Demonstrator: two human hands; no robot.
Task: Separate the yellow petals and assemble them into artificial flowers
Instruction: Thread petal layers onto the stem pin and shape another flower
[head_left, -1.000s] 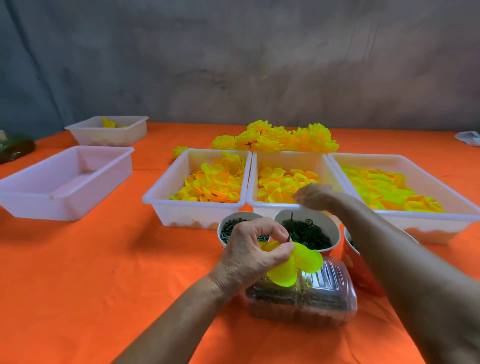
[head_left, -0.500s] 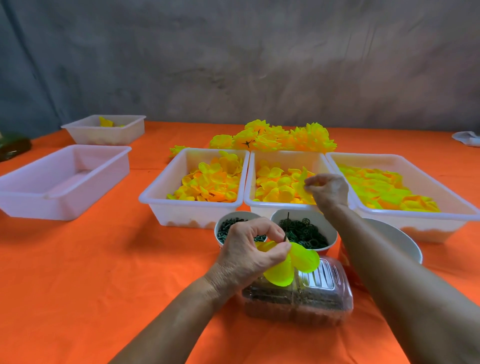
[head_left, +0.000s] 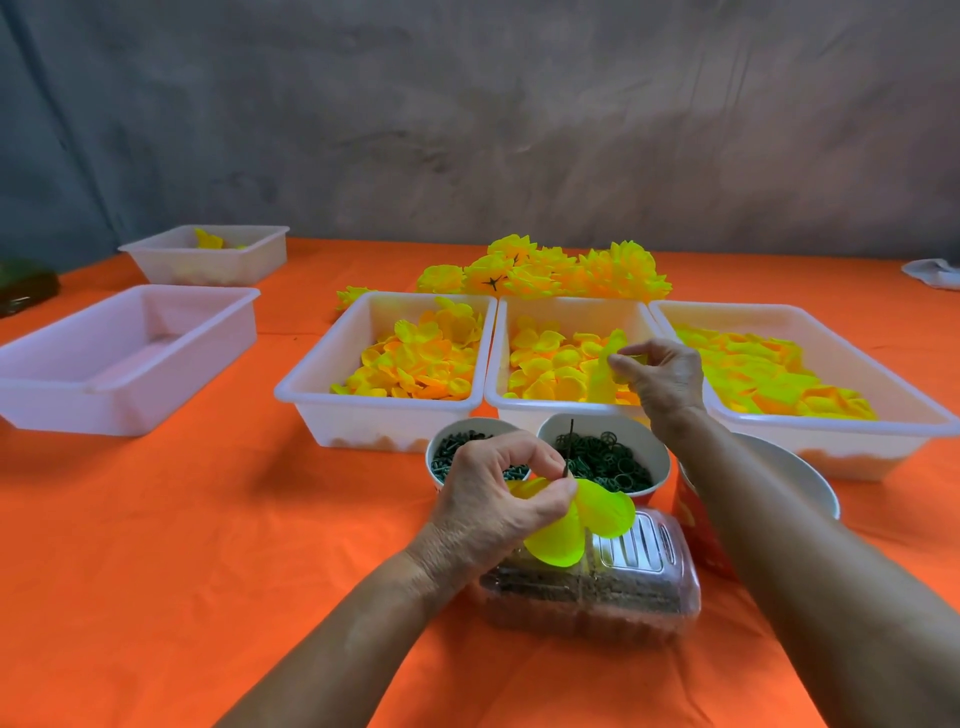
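Note:
My left hand pinches a partly built flower: yellow-green petals threaded on a thin dark stem that sticks up past my fingers. It hovers above a clear plastic box. My right hand holds a yellow petal just over the middle petal tray. Loose yellow petals fill that tray, the left tray and the right tray. Finished yellow flowers lie in a heap behind the trays.
Two cups of dark green parts stand in front of the trays. A red-sided white bowl sits under my right forearm. Two more white trays stand at the left on the orange tablecloth.
My right hand rose from the middle tray's front edge, lifting a yellow petal out of the pile. My left hand has kept the flower in about the same place.

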